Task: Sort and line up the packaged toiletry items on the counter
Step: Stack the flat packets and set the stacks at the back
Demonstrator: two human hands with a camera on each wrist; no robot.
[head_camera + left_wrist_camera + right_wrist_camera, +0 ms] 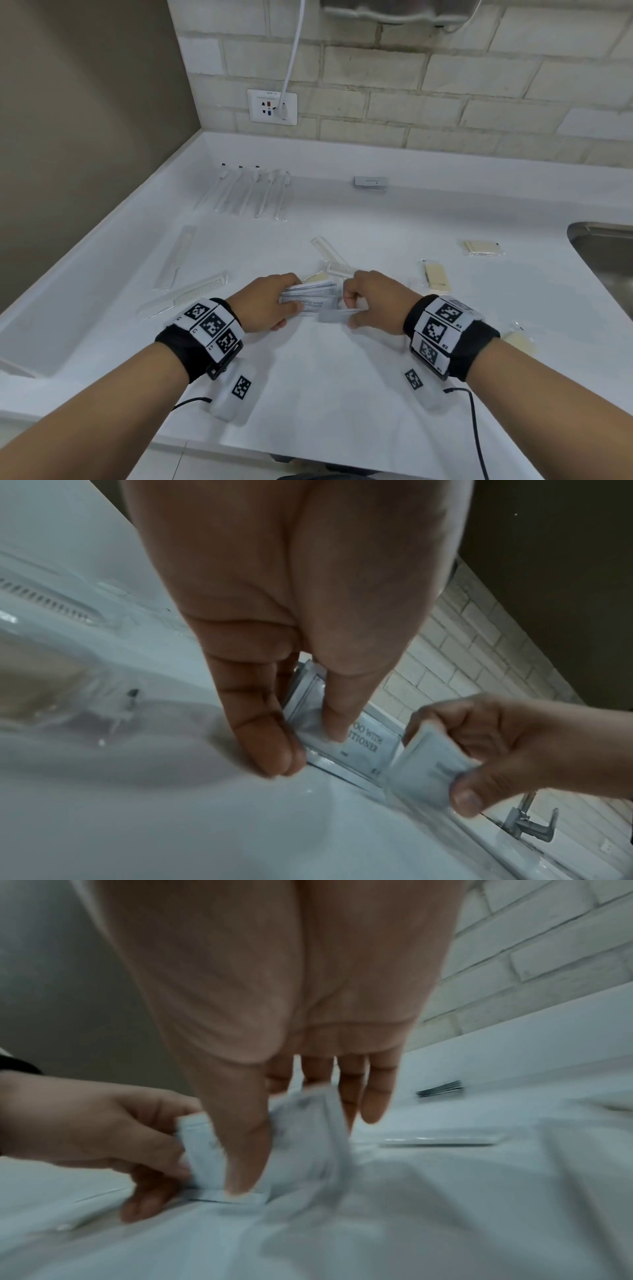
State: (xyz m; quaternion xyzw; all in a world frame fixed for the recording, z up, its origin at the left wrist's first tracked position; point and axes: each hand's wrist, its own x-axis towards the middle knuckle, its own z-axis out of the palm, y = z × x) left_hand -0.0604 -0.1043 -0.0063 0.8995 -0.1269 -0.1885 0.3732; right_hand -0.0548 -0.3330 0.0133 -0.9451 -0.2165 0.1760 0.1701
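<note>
My left hand [286, 301] pinches a small stack of white shampoo sachets [310, 295] just above the white counter [342, 394]. In the left wrist view the thumb lies on the printed top sachet [363, 741] and the fingers sit under the stack. My right hand [354, 310] pinches a single white sachet [337, 314] between thumb and fingers, right beside the stack. That single sachet [424, 773] is tilted and blurred. In the right wrist view, the thumb presses on the single sachet [304, 1148], with the left hand's stack [197, 1146] touching it at the left.
Wrapped toothbrushes [253, 192] lie in a row at the back left, with another sachet pile [370, 182] to their right. Wrapped combs [178, 257] [202, 291] [325, 246] lie at left and centre. Beige packets [481, 247] [435, 275] lie right, near the sink [609, 260].
</note>
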